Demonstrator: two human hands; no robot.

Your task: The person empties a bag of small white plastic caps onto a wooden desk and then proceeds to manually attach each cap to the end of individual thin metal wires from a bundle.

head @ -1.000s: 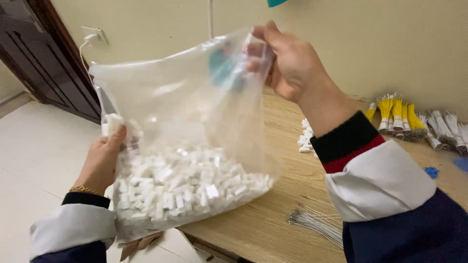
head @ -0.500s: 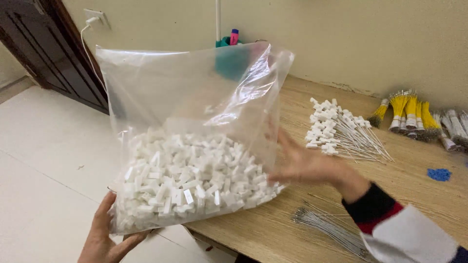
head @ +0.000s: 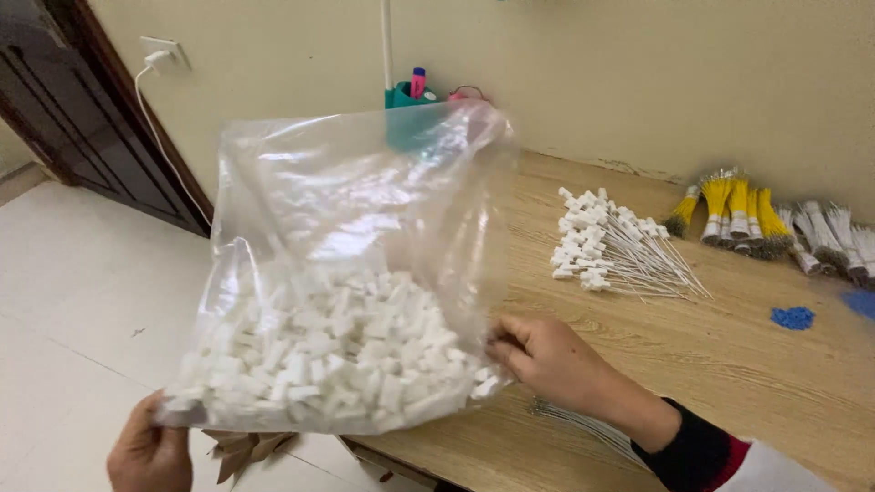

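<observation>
Moved: right hand (head: 556, 360) has dropped from the bag's top to its lower corner.
Fingers: both hands pinch the clear bag (head: 355, 273); left hand (head: 150, 451) underneath.
Bench (head: 729, 364): wired white connectors (head: 611, 251).

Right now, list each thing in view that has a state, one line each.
Clear plastic bag: held up, top slack, lower part full of small white plastic pieces.
Left hand: gripping the bag's bottom left corner.
Right hand: pinching the bag's bottom right corner.
White-tipped wires: loose pile on the wooden table.
Yellow wire bundles: lying bundled by the wall.
</observation>
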